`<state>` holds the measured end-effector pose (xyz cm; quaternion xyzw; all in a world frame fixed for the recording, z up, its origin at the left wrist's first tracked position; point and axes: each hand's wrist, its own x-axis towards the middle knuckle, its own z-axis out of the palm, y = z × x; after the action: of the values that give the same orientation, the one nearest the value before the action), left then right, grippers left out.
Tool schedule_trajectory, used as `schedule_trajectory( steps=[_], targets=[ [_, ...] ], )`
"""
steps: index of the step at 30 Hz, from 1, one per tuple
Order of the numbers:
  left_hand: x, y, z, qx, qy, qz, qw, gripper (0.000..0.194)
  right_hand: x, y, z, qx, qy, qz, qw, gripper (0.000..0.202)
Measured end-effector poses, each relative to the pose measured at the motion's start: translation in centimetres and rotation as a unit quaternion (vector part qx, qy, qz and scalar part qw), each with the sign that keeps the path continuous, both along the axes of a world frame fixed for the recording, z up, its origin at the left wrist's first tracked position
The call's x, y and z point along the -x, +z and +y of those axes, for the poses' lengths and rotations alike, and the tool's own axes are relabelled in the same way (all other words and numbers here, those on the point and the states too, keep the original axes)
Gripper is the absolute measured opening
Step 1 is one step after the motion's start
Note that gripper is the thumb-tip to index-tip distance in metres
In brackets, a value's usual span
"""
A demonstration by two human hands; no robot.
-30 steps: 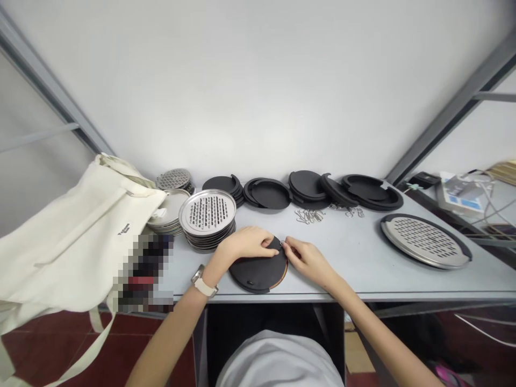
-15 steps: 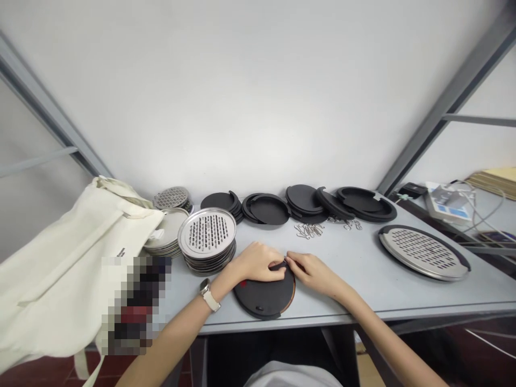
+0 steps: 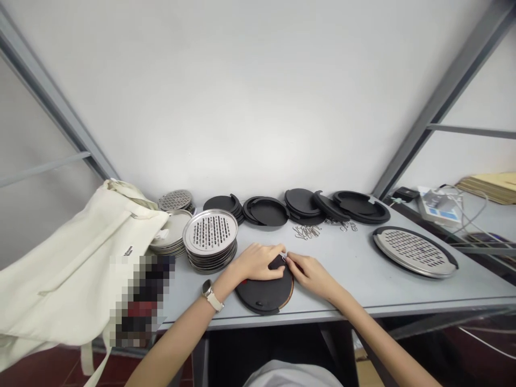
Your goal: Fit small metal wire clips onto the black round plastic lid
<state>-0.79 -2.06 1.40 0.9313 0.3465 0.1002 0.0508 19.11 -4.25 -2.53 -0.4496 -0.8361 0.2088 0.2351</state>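
A round black disc (image 3: 264, 295) with a copper-coloured edge at its right lies near the table's front edge. My left hand (image 3: 260, 262) is closed around a dark raised part at the disc's far edge, thumb and index finger on either side of it. Beside it, my right hand (image 3: 308, 271) pinches a small shiny metal piece (image 3: 284, 258) at that same edge. Several metal hooks (image 3: 307, 231) lie loose behind my hands. To the left stands a stack of round perforated metal plates (image 3: 210, 232).
Black round trays (image 3: 266, 210) and lids line the wall. An oval perforated plate in a black rim (image 3: 416, 251) lies at the right. A cream bag (image 3: 80, 258) hangs over the left side, near plain round plates (image 3: 174, 228). Metal posts flank the table.
The view has shifted slightly. My left index finger has lifted and spread from the thumb, showing more of the dark raised part. The metal piece at my right fingertips shows more clearly.
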Motion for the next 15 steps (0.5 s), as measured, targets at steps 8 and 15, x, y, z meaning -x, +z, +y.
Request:
schedule_trajectory(
  steps=[8, 15],
  targets=[
    [0.08, -0.17, 0.14, 0.034, -0.027, -0.052, 0.998, 0.031, -0.1, -0.23, 0.04, -0.009, -0.002, 0.007, 1.0, 0.032],
    [0.25, -0.04, 0.29, 0.097, -0.001, -0.101, 0.99, 0.032, -0.1, -0.18, -0.04, -0.007, -0.007, -0.001, 1.0, 0.03]
  ],
)
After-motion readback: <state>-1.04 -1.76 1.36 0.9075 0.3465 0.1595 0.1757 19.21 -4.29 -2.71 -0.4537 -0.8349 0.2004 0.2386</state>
